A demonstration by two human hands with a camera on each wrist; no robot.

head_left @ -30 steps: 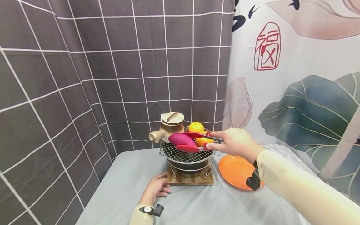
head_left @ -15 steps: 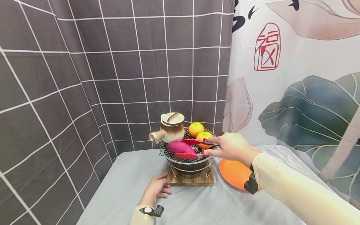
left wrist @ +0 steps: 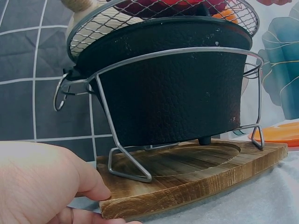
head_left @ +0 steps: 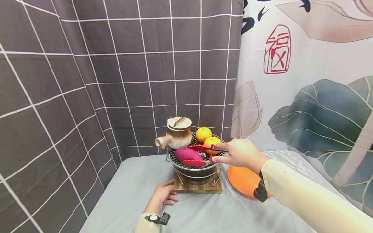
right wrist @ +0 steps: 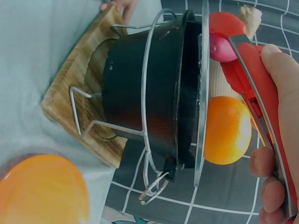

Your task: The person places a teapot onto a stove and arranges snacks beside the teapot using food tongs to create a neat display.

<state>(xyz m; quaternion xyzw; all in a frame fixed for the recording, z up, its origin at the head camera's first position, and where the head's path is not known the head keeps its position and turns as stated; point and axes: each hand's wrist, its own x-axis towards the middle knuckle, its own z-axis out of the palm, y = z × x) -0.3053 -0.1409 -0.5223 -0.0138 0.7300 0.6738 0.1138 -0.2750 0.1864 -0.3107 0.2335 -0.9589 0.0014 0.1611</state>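
My right hand (head_left: 244,153) grips a pair of red-tipped tongs (head_left: 194,162). Their two tips lie on either side of a purple sweet potato (head_left: 185,154), which is on the wire grill mesh (head_left: 180,163). In the right wrist view the thumb and fingers wrap the tongs' metal arms. My left hand (head_left: 163,194) pinches the near left corner of the wooden board (left wrist: 196,186), thumb on top and fingers by the lower edge. On the board a wire stand carries the black stove pot (left wrist: 173,100); the mesh covers its top.
A clay pot (head_left: 180,138) with a side handle and wooden lid stands on the mesh's back left. One orange (head_left: 203,134) sits at the back, another orange (head_left: 212,141) beside the tongs. An orange plate (head_left: 242,181) lies right of the board. Tile-patterned cloth hangs behind.
The tongs and sweet potato have come down and slightly left onto the mesh, and the front orange shows more fully. Over the last half second little moves. My left hand stays put.
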